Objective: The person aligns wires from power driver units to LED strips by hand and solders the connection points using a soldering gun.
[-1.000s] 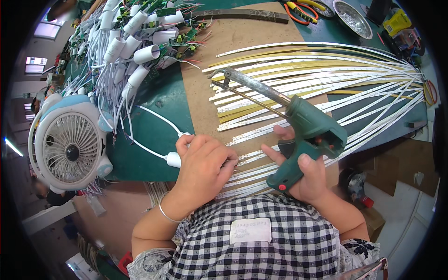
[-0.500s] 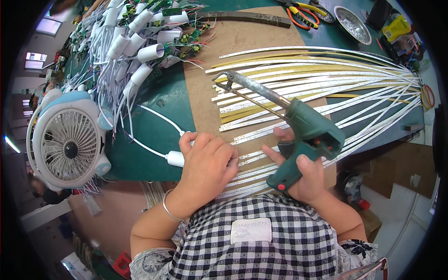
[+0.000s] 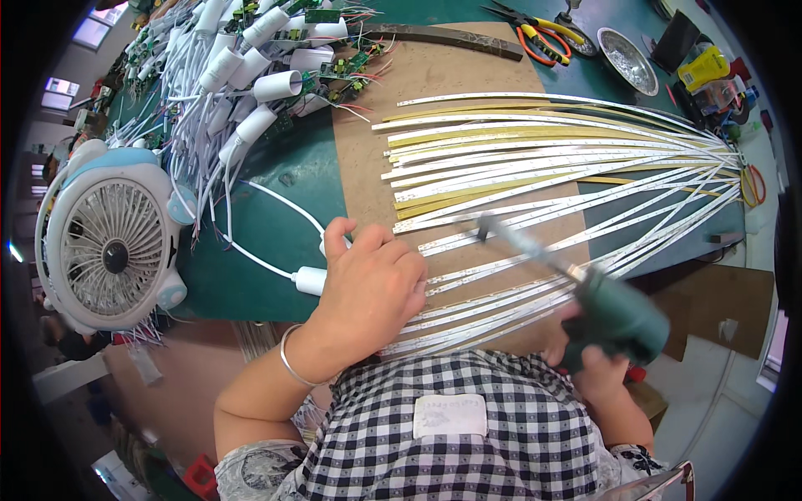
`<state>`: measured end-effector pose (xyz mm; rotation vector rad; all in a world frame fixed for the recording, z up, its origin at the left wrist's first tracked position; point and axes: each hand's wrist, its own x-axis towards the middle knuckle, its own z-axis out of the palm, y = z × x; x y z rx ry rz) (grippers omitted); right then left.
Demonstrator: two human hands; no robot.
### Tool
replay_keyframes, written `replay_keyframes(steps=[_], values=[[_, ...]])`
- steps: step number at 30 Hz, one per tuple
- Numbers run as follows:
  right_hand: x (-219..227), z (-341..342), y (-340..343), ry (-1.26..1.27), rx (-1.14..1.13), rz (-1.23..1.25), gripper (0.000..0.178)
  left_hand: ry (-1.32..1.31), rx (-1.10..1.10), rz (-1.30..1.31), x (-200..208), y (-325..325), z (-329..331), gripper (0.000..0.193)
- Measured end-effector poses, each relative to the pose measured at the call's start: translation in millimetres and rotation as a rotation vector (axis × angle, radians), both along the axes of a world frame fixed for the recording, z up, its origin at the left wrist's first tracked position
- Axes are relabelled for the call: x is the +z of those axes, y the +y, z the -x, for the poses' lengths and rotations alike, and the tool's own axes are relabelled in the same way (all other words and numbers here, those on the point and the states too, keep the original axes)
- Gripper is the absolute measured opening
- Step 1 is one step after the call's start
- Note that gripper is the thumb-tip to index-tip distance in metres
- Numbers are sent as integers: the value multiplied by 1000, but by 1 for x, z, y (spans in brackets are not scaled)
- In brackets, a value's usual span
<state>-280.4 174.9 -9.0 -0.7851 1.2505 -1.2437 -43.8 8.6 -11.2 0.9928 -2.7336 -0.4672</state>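
Observation:
My left hand [image 3: 368, 280] is curled, palm down, over a white corded end cap [image 3: 310, 281]. A second white fitting shows at its fingers, and its fingertips are hidden from above. White cables [image 3: 255, 257] loop leftward from there. My right hand [image 3: 597, 367] is wrapped round the handle of a green soldering gun [image 3: 622, 316], smeared by motion. The gun's metal barrel points up and left, over the LED strips [image 3: 501, 219]. These long white and yellow strips lie fanned across a brown board [image 3: 451, 75], several ends close to my left hand.
At the upper left is a heap of white caps [image 3: 276, 86] with cables and green circuit boards. A white-and-blue fan [image 3: 117, 250] stands at the left. Pliers [image 3: 543, 42], a metal bowl [image 3: 628, 62], a yellow bottle [image 3: 703, 68] and a dark bar [image 3: 451, 37] lie far off.
My right hand has drawn the soldering gun right and toward me, its tip moving down away from the strips' far ends. My left hand stays almost in place on the cap.

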Motion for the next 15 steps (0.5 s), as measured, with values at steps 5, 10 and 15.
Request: replay_keyframes(steps=[5,10,15], values=[[-14,11,15,982,383,236,44,-2,-5,-18,1,-2,1,7],[-4,4,14,697,269,139,31,-41,-25,-13,1,-3,1,6],[2,4,10,730,333,105,26,-66,-32,2,2,-4,2,5]])
